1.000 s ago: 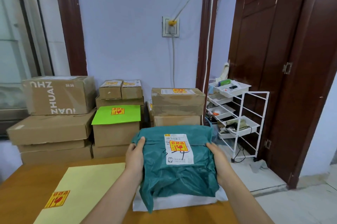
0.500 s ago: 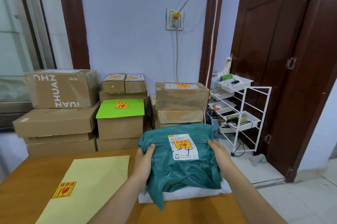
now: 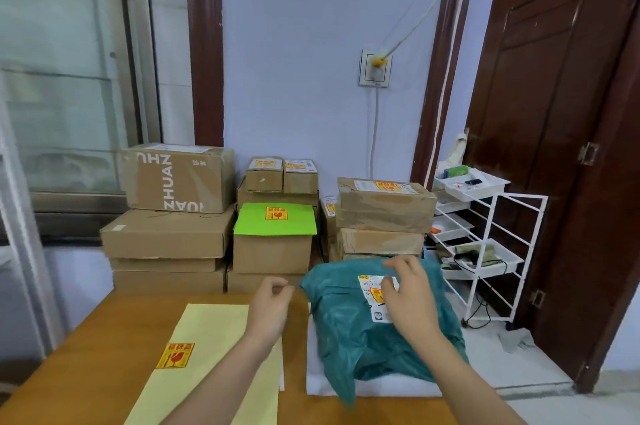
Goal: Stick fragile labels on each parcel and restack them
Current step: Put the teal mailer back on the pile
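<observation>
We see the teal parcel lying on a white parcel at the right side of the wooden bench, its white shipping label facing up with a yellow-and-red fragile sticker on it. Our right hand is above that label, its fingers loosely spread and relaxed, holding nothing; we cannot tell whether they touch the parcel. Our left hand hovers just left of the teal parcel, fingers curled in with the thumb near the tips; whether anything is pinched there is too blurred to tell. A pale yellow envelope with its own fragile sticker lies on the bench under the left forearm. Beyond the bench, cardboard boxes are stacked against the wall, one topped with a green sheet, and a white wire rack stands by the dark door
</observation>
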A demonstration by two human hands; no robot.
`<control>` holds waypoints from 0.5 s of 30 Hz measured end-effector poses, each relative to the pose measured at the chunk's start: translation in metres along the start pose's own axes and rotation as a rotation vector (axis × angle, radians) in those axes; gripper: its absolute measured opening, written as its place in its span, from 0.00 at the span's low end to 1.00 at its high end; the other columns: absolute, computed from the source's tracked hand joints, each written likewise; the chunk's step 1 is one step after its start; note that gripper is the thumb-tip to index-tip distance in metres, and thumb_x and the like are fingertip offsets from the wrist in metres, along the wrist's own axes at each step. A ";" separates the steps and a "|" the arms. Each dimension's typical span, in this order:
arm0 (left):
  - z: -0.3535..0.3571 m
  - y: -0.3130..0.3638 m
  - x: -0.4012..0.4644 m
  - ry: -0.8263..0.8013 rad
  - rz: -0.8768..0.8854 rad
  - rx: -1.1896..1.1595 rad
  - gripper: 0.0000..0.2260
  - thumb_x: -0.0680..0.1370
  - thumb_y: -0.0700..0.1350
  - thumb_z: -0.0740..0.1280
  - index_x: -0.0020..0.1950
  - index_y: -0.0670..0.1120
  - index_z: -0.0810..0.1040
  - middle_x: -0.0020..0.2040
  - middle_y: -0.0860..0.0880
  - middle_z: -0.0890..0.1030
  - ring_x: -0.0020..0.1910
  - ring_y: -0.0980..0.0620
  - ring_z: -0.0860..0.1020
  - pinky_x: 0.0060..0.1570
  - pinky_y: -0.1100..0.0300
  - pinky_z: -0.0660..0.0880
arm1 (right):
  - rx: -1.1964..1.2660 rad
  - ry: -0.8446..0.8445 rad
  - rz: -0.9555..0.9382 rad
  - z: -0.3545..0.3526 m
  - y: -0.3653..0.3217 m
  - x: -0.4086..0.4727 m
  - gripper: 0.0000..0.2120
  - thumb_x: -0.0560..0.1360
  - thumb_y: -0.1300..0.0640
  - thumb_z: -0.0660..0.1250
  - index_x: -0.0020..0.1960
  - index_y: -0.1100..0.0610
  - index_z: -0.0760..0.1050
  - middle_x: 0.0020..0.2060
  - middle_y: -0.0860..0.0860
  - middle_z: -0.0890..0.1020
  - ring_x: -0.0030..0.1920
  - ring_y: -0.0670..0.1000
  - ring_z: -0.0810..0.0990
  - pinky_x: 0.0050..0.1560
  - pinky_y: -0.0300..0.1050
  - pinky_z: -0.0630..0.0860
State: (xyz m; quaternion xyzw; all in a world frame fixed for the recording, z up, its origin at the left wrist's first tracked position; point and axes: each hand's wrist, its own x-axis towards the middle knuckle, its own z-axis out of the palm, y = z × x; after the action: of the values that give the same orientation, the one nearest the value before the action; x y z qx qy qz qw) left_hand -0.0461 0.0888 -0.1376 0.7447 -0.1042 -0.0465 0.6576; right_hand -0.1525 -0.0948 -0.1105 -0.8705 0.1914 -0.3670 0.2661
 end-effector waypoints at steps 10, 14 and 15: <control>-0.097 0.029 0.027 0.152 0.220 0.128 0.04 0.79 0.40 0.62 0.48 0.46 0.76 0.45 0.52 0.78 0.46 0.53 0.75 0.40 0.66 0.69 | 0.186 -0.258 -0.087 0.067 -0.115 0.022 0.13 0.78 0.62 0.59 0.60 0.57 0.76 0.53 0.48 0.76 0.49 0.44 0.73 0.50 0.36 0.70; -0.136 0.039 0.054 0.244 0.226 0.138 0.03 0.80 0.42 0.62 0.51 0.46 0.75 0.47 0.51 0.77 0.49 0.50 0.74 0.43 0.61 0.69 | 0.270 -0.296 -0.094 0.093 -0.150 0.032 0.13 0.79 0.61 0.58 0.62 0.57 0.75 0.55 0.48 0.76 0.49 0.43 0.73 0.45 0.30 0.68; -0.145 0.043 0.061 0.262 0.229 0.142 0.04 0.80 0.43 0.62 0.53 0.47 0.74 0.48 0.50 0.77 0.50 0.51 0.74 0.46 0.59 0.70 | 0.286 -0.302 -0.092 0.100 -0.159 0.037 0.13 0.79 0.60 0.58 0.62 0.56 0.75 0.55 0.49 0.76 0.49 0.44 0.74 0.46 0.32 0.69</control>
State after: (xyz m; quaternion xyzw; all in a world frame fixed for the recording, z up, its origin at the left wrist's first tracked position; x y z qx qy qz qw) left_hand 0.0394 0.2116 -0.0722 0.7721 -0.1047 0.1337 0.6124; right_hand -0.0324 0.0428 -0.0536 -0.8768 0.0556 -0.2676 0.3955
